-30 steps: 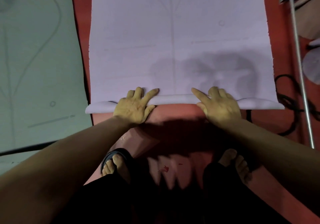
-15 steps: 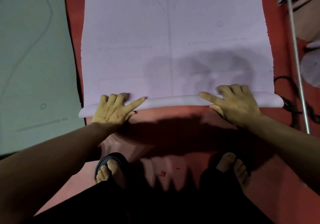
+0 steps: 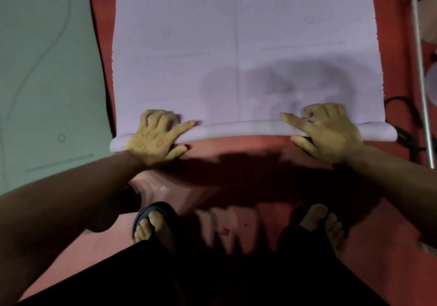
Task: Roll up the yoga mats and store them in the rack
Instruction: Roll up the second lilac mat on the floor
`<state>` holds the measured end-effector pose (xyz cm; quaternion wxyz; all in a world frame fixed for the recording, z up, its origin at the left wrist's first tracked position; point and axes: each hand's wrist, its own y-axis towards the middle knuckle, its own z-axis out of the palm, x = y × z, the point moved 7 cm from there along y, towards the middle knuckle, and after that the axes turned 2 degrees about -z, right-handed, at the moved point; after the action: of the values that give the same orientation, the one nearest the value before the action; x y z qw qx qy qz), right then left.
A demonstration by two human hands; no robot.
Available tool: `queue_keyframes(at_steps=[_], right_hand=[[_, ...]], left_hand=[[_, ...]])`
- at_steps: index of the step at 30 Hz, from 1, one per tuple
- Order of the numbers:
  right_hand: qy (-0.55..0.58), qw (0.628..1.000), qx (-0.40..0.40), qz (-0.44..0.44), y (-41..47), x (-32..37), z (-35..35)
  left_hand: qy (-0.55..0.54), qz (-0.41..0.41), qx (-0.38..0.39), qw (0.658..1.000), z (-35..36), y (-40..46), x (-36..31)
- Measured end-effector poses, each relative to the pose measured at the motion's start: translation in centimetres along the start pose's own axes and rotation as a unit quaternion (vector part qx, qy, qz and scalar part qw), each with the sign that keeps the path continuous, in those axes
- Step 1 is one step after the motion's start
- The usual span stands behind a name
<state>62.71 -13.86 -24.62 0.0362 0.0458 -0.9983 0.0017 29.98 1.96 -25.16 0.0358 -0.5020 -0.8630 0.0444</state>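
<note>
my left hand (image 3: 153,137) and right hand (image 3: 328,133) rest on the rolled near end of the purple mat (image 3: 246,52), fingers (image 3: 293,121) curled over the roll. the rest lies flat on the red floor (image 3: 236,163). green mat (image 3: 47,69) lies at left.

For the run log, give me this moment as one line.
step: rolling | purple mat: near end rolled, rest flat | left hand: on roll | right hand: on roll | green mat: flat
</note>
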Motion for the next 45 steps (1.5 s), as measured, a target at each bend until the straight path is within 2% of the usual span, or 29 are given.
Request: queue_keyframes(at_steps=[4, 7, 10, 12, 14, 16, 20, 25, 27, 29, 32, 34, 36, 38, 40, 42, 45], right_hand=[[0.065, 0.997, -0.032, -0.022, 0.2, -0.9, -0.2], [0.008, 0.997, -0.066, -0.04, 0.1, -0.3, -0.8], [-0.036, 0.994, -0.091, 0.058, 0.1, 0.4, -1.9], [-0.015, 0.985, -0.086, 0.147, 0.6, 0.4, -1.9], [0.035, 0.978, -0.062, 0.194, 1.7, -0.4, -1.6], [0.053, 0.98, -0.05, 0.186, 2.7, -1.1, -1.5], [0.081, 0.985, -0.087, 0.127, 4.0, -2.6, -1.7], [0.11, 0.992, -0.068, -0.001, 5.7, -3.5, -1.7], [0.1, 0.99, -0.091, -0.029, 6.2, -3.8, -2.3], [0.054, 0.99, -0.13, -0.012, 6.8, -3.7, -3.3], [0.007, 0.979, -0.132, 0.153, 6.8, -1.7, -3.9], [0.033, 0.968, -0.085, 0.233, 6.4, 0.0, -2.5], [0.061, 0.972, -0.029, 0.224, 6.2, 0.9, -1.0], [0.053, 0.982, 0.025, 0.177, 7.0, 0.3, -0.1], [0.053, 0.983, 0.073, 0.159, 8.4, -1.0, 0.2], [0.051, 0.987, 0.059, 0.138, 9.7, -1.7, -0.7], [0.06, 0.995, -0.027, 0.079, 10.4, -2.2, -1.8]], left_hand=[[-0.008, 0.009, -0.05, 0.999, 0.2, -0.3, 0.3], [0.02, -0.005, -0.081, 0.997, -0.4, -0.6, -0.1], [0.05, -0.089, -0.111, 0.989, -1.9, -0.4, -0.7], [0.021, -0.19, -0.091, 0.977, -2.5, 0.4, -0.3], [-0.012, -0.23, -0.056, 0.971, -2.3, 1.2, 0.4], [-0.022, -0.196, -0.055, 0.979, -2.0, 1.7, 1.2], [-0.058, -0.118, -0.083, 0.988, -2.9, 4.1, 3.4], [-0.131, 0.054, -0.035, 0.989, -2.9, 6.3, 3.4], [-0.101, 0.063, -0.057, 0.991, -3.0, 6.2, 3.7], [-0.041, -0.014, -0.116, 0.992, -3.8, 6.1, 4.5], [-0.03, -0.175, -0.175, 0.968, -4.6, 4.9, 3.5], [-0.075, -0.245, -0.14, 0.956, -3.2, 4.5, 1.8], [-0.124, -0.279, -0.093, 0.948, -1.9, 4.4, 1.2], [-0.148, -0.257, -0.06, 0.953, -1.5, 4.9, 1.7], [-0.128, -0.195, -0.024, 0.972, -1.6, 5.9, 2.2], [-0.103, -0.158, -0.004, 0.982, -2.1, 7.1, 2.9], [-0.09, -0.139, 0.014, 0.986, -2.6, 8.3, 3.9]])
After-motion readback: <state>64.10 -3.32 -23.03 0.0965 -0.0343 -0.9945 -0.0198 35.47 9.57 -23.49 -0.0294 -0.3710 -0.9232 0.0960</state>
